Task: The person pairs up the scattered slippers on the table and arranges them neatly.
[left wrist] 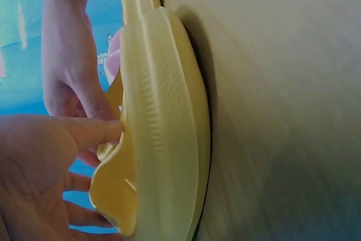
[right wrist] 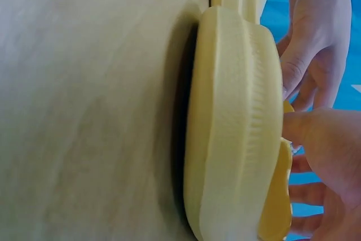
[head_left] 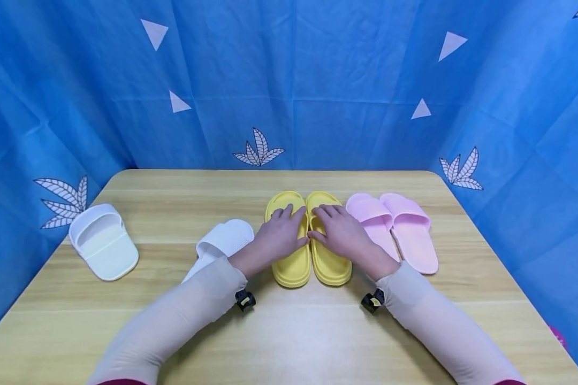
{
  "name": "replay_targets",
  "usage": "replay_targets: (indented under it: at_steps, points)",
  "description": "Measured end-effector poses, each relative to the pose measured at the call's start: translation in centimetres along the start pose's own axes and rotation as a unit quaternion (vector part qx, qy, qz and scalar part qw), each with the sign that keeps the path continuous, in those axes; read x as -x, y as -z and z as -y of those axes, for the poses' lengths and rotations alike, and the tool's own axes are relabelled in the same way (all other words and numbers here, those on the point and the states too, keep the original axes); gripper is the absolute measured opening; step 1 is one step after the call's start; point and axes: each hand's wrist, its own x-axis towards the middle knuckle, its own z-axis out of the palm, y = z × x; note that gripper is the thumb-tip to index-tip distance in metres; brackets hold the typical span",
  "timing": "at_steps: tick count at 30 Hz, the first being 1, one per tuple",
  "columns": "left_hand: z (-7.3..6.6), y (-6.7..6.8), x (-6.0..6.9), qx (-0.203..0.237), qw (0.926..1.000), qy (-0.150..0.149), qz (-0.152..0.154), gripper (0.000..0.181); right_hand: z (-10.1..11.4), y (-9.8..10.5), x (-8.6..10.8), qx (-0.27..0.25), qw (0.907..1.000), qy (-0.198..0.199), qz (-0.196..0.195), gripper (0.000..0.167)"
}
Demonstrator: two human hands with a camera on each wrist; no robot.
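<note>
Side by side in the middle of the table (head_left: pixel 298 337) stand two yellow slippers, the left one (head_left: pixel 291 270) and the right one (head_left: pixel 334 270), toes pointing away. My left hand (head_left: pixel 276 235) lies over the strap of the left slipper, fingers spread and thumb at its inner edge. Likewise, my right hand (head_left: pixel 342 232) rests across the strap of the right slipper. The two thumbs nearly meet between the slippers. In the left wrist view, the left slipper's side (left wrist: pixel 163 105) shows close up; the right wrist view shows the right slipper (right wrist: pixel 231 117). The hands partly cover both straps.
A white slipper (head_left: pixel 103 246) lies at the table's left edge. Another white slipper (head_left: pixel 228 238) is partly hidden behind the left forearm. Right of the yellow pair sit two pink slippers (head_left: pixel 368 208) (head_left: pixel 411 246). A blue curtain (head_left: pixel 347 69) surrounds the table.
</note>
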Motion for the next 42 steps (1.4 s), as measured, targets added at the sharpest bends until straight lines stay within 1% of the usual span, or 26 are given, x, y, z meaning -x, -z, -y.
replay_targets:
  at_steps: [6, 11, 15, 20, 23, 27, 30, 35, 42]
  points:
    - [-0.5, -0.1, -0.1, -0.008, 0.9999, 0.011, -0.002, 0.076, -0.1, 0.1, 0.2, -0.020, 0.9998, 0.009, -0.002, 0.052]
    - [-0.5, -0.1, -0.3, 0.003, 1.0000, 0.003, -0.001, 0.075, -0.3, 0.3, 0.3, -0.019, 0.9998, 0.007, -0.001, 0.050]
    - [-0.2, 0.0, -0.2, 0.003, 1.0000, 0.003, 0.005, 0.076, -0.3, 0.2, 0.2, -0.024, 0.9997, 0.005, -0.001, 0.049]
    - [0.5, 0.4, -0.1, 0.004, 0.9998, 0.011, 0.015, 0.080, 0.0, 0.1, 0.2, -0.009, 0.9999, 0.005, -0.009, 0.048]
    - [0.8, 0.7, 0.0, -0.002, 0.9997, 0.013, 0.018, 0.078, 0.1, 0.1, 0.1, -0.002, 1.0000, 0.005, -0.008, 0.048]
    - [1.1, 1.3, 0.3, -0.013, 0.9997, 0.003, 0.020, 0.072, 0.2, 0.2, 0.2, 0.004, 0.9999, 0.008, -0.012, 0.048]
    - [1.4, 1.7, 0.5, -0.014, 0.9996, -0.012, 0.020, 0.070, 0.3, 0.4, 0.1, 0.007, 0.9998, 0.009, -0.014, 0.048]
    - [1.7, 2.0, 0.5, -0.001, 0.9989, -0.035, 0.031, 0.070, 0.5, 0.6, 0.0, 0.008, 0.9999, 0.009, -0.009, 0.048]
    - [2.1, 2.1, 0.3, 0.012, 0.9976, -0.048, 0.048, 0.069, 0.7, 0.7, 0.0, 0.011, 0.9999, 0.001, 0.000, 0.050]
